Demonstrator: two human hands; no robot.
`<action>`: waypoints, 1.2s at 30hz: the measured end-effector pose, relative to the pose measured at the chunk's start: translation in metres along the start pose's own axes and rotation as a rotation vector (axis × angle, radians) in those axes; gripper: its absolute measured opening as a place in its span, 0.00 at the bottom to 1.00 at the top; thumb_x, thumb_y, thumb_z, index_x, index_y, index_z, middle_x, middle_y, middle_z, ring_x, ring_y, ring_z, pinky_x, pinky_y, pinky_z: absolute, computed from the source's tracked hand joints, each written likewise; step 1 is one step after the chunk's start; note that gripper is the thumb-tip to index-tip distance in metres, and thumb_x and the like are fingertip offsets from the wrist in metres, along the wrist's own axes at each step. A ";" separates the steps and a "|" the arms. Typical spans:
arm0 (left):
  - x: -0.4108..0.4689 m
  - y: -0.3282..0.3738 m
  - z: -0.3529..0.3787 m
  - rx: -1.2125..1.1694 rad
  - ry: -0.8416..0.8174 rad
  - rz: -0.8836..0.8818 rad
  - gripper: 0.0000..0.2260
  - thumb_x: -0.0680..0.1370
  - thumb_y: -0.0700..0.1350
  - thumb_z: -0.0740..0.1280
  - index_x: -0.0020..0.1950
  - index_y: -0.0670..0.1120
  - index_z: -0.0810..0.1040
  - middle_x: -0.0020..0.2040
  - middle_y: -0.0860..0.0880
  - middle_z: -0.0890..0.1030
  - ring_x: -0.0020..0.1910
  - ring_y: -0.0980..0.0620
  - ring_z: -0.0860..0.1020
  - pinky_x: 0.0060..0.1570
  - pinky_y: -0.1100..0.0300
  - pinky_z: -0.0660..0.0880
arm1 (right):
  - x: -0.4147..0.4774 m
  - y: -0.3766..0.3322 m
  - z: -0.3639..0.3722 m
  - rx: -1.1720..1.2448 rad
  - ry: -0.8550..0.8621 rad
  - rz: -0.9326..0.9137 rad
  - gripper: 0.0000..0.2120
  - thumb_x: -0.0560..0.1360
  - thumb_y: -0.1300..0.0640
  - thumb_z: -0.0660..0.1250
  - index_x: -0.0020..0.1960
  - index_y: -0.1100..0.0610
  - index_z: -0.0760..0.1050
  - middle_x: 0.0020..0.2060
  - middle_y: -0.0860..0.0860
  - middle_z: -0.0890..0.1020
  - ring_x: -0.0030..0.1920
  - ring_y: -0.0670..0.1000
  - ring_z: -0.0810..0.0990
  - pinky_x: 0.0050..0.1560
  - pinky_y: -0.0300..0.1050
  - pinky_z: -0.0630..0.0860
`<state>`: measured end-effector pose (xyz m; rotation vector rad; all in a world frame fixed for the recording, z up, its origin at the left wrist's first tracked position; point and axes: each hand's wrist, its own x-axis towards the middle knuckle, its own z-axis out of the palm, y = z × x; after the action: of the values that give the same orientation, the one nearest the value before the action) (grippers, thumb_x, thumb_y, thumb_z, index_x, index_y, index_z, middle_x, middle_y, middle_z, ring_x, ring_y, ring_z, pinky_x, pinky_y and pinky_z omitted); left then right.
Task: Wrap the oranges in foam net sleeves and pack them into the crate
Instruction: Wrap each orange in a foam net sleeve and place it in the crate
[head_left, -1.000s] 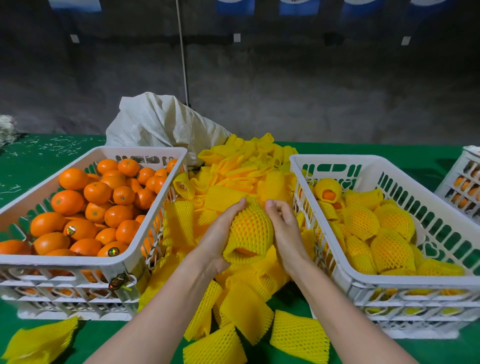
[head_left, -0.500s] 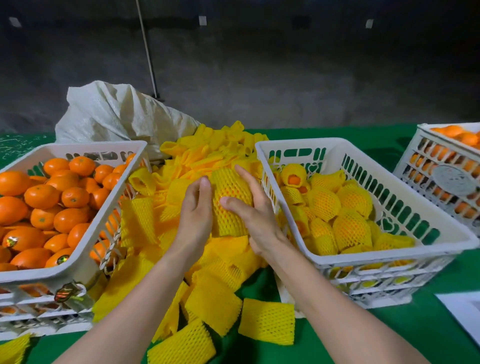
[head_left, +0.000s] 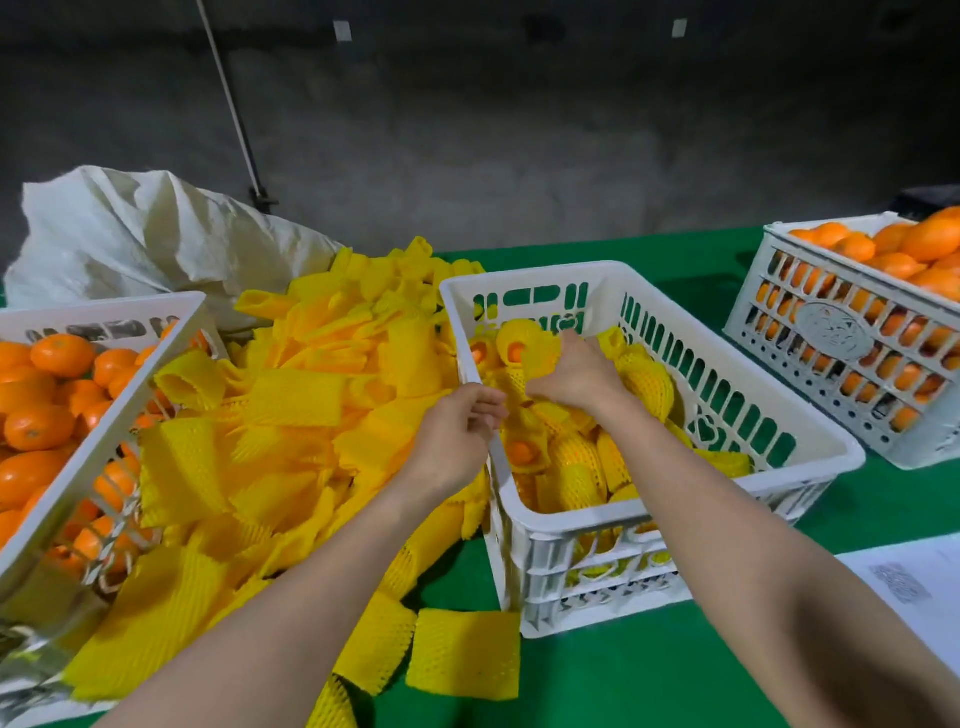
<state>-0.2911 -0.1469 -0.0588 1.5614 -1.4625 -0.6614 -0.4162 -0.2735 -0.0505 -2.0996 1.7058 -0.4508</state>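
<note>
Fingers (head_left: 569, 345) of right hand (head_left: 582, 376): curled down inside crate (head_left: 535, 271), cannot tell if pinching; likely seating one | sleeved oranges (head_left: 644, 384): beneath and around them | left hand (head_left: 452, 434): loosely curled, empty, beside them.

The head camera looks forward and down, close over the table (head_left: 649, 675).
</note>
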 end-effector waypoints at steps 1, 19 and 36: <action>0.001 0.000 -0.001 0.002 -0.003 -0.012 0.14 0.80 0.30 0.54 0.61 0.39 0.75 0.51 0.46 0.77 0.50 0.54 0.74 0.43 0.74 0.73 | 0.004 0.002 0.004 -0.042 -0.042 0.009 0.46 0.67 0.47 0.74 0.76 0.56 0.51 0.72 0.60 0.60 0.69 0.61 0.64 0.62 0.53 0.69; -0.017 -0.027 -0.102 -0.445 0.273 -0.284 0.10 0.79 0.31 0.58 0.52 0.42 0.76 0.44 0.46 0.81 0.38 0.49 0.79 0.40 0.58 0.75 | -0.079 -0.099 0.042 0.120 0.056 -0.693 0.13 0.76 0.58 0.66 0.59 0.60 0.75 0.56 0.56 0.79 0.58 0.56 0.75 0.57 0.45 0.69; -0.095 -0.096 -0.183 -0.417 0.453 -0.459 0.10 0.79 0.31 0.60 0.54 0.42 0.78 0.47 0.45 0.82 0.45 0.48 0.80 0.46 0.54 0.76 | -0.057 -0.106 0.154 -0.315 -0.144 -0.535 0.14 0.79 0.54 0.59 0.63 0.55 0.73 0.59 0.54 0.77 0.64 0.56 0.68 0.62 0.50 0.60</action>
<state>-0.1032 -0.0184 -0.0708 1.5825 -0.5884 -0.7522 -0.2629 -0.1832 -0.1317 -2.7487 1.1790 -0.1737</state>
